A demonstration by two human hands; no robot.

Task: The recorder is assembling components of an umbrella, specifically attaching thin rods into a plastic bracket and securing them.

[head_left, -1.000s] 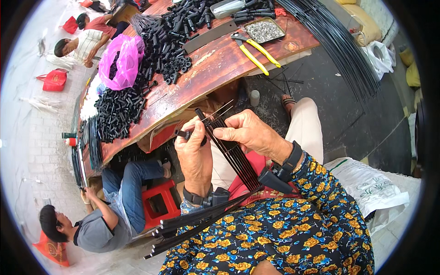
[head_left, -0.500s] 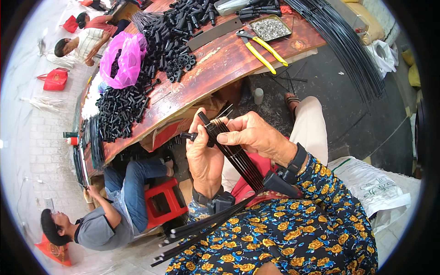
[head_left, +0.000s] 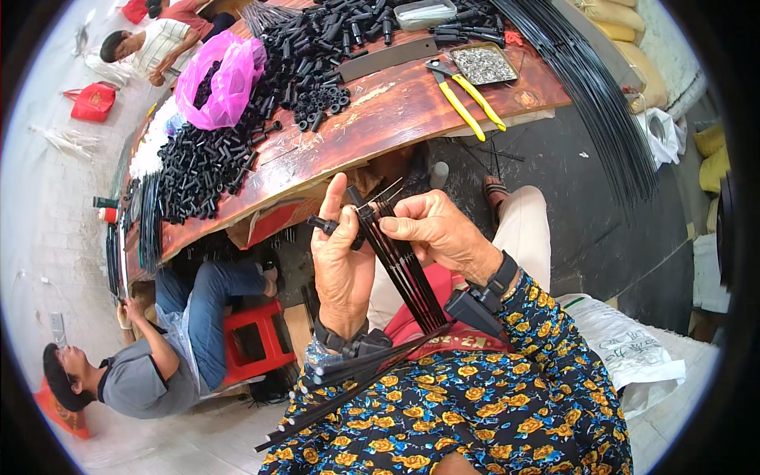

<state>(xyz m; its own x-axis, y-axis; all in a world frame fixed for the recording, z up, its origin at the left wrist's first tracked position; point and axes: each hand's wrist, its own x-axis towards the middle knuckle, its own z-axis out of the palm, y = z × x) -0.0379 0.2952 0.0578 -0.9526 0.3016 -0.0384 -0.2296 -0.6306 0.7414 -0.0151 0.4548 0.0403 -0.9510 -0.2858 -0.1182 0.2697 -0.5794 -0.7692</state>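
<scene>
Fingertips (head_left: 393, 225) of right hand (head_left: 439, 233) pinched shut on upper part of bundle of thin black rods (head_left: 402, 269), just below its top end; left hand (head_left: 342, 265) w/ thumb and fingers curled round same bundle from other side, also closed on a small black plastic sleeve (head_left: 326, 226) sticking out to the left. Bundle held above lap, in front of wooden workbench (head_left: 412, 107), not touching it. Long axis: runs from top ends near bench edge down toward the lap; top ends fan slightly, a few pale tips stand apart. Second sheaf of black rods (head_left: 348, 388) lies across lap, near-crosswise to first, end caps pointing lower left. Bench holds heaps of black sleeves (head_left: 206, 158), pink bag (head_left: 226, 79), yellow-handled pliers (head_left: 467, 99), tray of small metal bits (head_left: 483, 63). Risk, as judged: grip sits high, lower ends free, so rods could splay or slide out if pinch loosens; sleeve could drop since only finger pressure holds it.
</scene>
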